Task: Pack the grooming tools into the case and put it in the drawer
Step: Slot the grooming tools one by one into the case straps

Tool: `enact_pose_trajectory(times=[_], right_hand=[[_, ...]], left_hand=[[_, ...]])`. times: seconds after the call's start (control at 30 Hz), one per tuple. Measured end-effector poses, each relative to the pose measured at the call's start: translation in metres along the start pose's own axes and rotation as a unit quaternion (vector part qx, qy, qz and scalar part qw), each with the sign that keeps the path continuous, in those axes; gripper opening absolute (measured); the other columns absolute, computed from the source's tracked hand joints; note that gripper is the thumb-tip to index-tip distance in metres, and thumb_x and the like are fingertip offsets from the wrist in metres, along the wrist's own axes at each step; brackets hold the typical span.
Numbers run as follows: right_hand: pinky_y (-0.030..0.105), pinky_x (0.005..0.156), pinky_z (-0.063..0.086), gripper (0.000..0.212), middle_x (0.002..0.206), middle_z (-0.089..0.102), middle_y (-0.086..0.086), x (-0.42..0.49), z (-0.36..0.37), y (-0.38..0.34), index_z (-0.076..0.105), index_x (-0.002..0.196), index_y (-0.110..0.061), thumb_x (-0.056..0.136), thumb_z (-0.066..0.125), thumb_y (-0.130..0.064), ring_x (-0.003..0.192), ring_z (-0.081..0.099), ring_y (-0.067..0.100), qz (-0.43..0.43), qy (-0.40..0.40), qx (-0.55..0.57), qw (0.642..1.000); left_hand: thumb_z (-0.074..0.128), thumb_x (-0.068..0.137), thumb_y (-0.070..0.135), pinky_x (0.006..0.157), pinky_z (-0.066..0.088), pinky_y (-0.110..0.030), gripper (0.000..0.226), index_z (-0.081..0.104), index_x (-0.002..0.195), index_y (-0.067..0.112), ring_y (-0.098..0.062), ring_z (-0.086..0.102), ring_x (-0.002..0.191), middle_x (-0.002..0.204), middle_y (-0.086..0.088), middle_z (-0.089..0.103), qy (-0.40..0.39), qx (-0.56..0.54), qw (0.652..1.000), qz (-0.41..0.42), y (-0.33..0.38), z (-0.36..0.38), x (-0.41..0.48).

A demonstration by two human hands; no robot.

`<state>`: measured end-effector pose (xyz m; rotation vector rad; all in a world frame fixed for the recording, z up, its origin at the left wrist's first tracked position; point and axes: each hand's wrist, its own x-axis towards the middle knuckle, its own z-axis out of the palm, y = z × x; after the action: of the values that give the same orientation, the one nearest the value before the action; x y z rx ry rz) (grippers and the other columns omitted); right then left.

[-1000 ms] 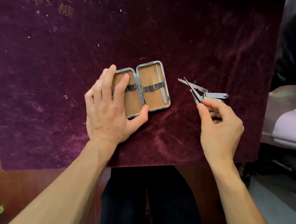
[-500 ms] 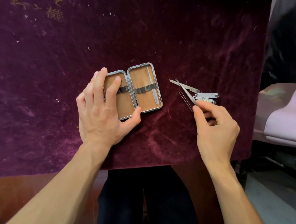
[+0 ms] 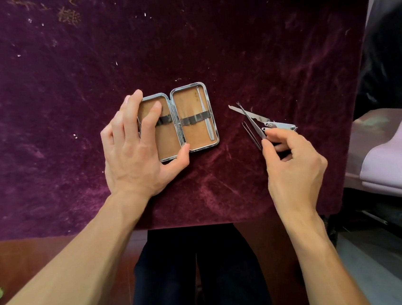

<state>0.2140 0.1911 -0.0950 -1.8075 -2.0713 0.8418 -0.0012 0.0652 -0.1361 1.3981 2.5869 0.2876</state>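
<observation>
Head view: open case (image 3: 191, 118) lying flat on purple velvet cloth (image 3: 258, 47), near centre, both tan-lined halves facing up, an elastic strap across each. One slim metal tool (image 3: 206, 117) tucked under the strap in the right half. Left hand (image 3: 135, 154) spread over the left half — fingers across the lining, thumb pressed at the case's 6 o'clock edge, pinning it down. At 3 o'clock from the case, well apart, loose grooming tools (image 3: 258, 121) in a crossed heap on the cloth. Right hand (image 3: 293, 167) at their 5 o'clock end, thumb and forefinger pinched on the tools — exactly which piece, cannot tell.
</observation>
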Motion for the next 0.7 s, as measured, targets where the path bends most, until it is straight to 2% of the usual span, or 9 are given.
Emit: enact_pose_trajectory(times=[0.17,0.27,0.47,0.6,0.7], right_hand=[[0.05,0.079,0.062,0.024,0.092,0.071,-0.013,0.004,-0.004,-0.001,0.079,0.116,-0.018,0.095,0.076,-0.007,0.083,0.069,0.019,-0.01,-0.03,-0.018,0.999],[0.05,0.079,0.061,0.023,0.092,0.071,-0.011,0.007,-0.007,0.0,0.08,0.116,-0.015,0.095,0.076,-0.006,0.082,0.068,0.02,-0.033,-0.042,-0.036,0.998],[0.042,0.077,0.061,0.02,0.108,0.08,0.004,0.006,-0.011,0.001,0.083,0.115,-0.009,0.096,0.078,-0.008,0.09,0.07,0.025,-0.069,-0.048,-0.052,0.995],[0.043,0.075,0.059,0.013,0.102,0.079,0.003,0.006,-0.012,0.001,0.083,0.108,-0.011,0.097,0.077,-0.012,0.086,0.068,0.026,-0.066,-0.049,-0.077,0.994],[0.043,0.079,0.058,0.009,0.097,0.075,-0.005,0.006,-0.015,-0.004,0.081,0.104,-0.017,0.099,0.074,-0.016,0.085,0.067,0.022,-0.05,-0.069,-0.088,0.992]], left_hand=[[0.056,0.083,0.071,0.109,0.036,-0.05,0.083,0.046,0.145,0.017,-0.035,0.038,0.148,0.162,-0.015,0.035,0.002,0.001,1.0,0.002,0.0,0.0,0.0],[0.055,0.083,0.072,0.109,0.036,-0.049,0.083,0.046,0.145,0.017,-0.035,0.039,0.148,0.162,-0.015,0.035,0.004,0.001,1.0,0.002,0.0,0.0,0.0],[0.056,0.083,0.072,0.109,0.036,-0.049,0.084,0.046,0.145,0.017,-0.035,0.039,0.148,0.162,-0.015,0.035,0.005,0.001,1.0,0.002,0.0,0.0,0.0],[0.057,0.082,0.071,0.109,0.036,-0.05,0.083,0.046,0.145,0.017,-0.035,0.04,0.147,0.162,-0.015,0.035,0.009,0.001,1.0,0.003,-0.001,0.001,0.0],[0.057,0.082,0.071,0.109,0.036,-0.049,0.083,0.046,0.144,0.017,-0.035,0.039,0.147,0.162,-0.015,0.036,0.01,-0.001,1.0,0.002,-0.001,0.001,0.0]])
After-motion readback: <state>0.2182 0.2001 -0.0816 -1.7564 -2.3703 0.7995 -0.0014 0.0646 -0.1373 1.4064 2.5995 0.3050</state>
